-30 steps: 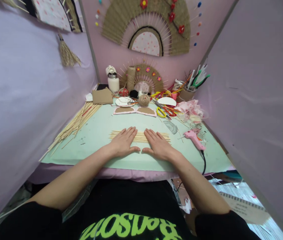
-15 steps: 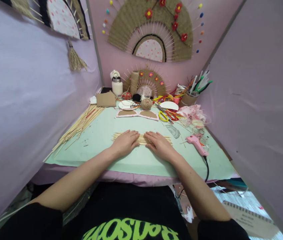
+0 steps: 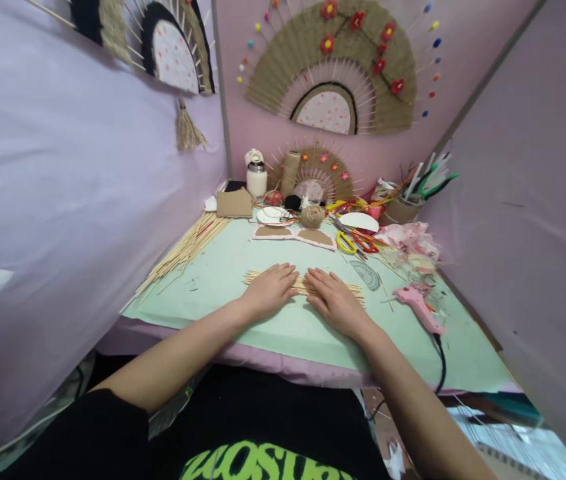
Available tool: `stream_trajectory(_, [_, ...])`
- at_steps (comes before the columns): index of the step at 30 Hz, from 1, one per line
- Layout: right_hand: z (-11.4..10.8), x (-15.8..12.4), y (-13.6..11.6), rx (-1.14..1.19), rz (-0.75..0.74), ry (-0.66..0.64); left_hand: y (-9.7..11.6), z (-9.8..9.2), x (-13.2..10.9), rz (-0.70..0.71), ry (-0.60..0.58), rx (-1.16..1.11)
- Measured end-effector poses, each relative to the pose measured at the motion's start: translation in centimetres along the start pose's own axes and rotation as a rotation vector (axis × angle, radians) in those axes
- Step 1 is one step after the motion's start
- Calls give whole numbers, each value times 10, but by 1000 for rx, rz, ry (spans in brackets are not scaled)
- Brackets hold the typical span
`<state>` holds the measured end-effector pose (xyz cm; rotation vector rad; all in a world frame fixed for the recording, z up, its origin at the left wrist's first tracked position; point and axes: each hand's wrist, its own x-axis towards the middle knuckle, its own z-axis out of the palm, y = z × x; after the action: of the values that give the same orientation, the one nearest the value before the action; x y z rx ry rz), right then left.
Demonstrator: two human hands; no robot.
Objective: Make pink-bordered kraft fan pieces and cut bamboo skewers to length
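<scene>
Several thin wooden sticks lie side by side in a flat bundle near the front of the pale green table top. My left hand rests palm down on their left part, fingers stretched out. On the right part lies my right hand, also flat with extended fingers. A short stretch of sticks shows between the two hands, and the ends poke out past each side. The palms hide the rest. Just beyond my right hand is a clear protractor.
A pink glue gun with a black cord lies at right. Longer sticks are piled at left. Behind are scissors, a twine ball, half-round cardboard pieces, a white bottle and a tool pot. Fabric walls enclose the table.
The whole view has shifted, so everything appears farther right and slightly lower. Both hands stay flat on the sticks, with little visible movement against them.
</scene>
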<state>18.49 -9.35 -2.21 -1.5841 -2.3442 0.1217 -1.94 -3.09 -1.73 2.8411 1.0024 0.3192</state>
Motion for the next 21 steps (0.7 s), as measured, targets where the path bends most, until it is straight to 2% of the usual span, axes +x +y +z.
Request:
stream_trajectory(8, [3,-6,-12,-112,52,-209,2,-2,-8,-24,-153,18])
stream_trajectory(21, [3,-2,-10,-116,48,-261,0,-8,-4,-26,-258,5])
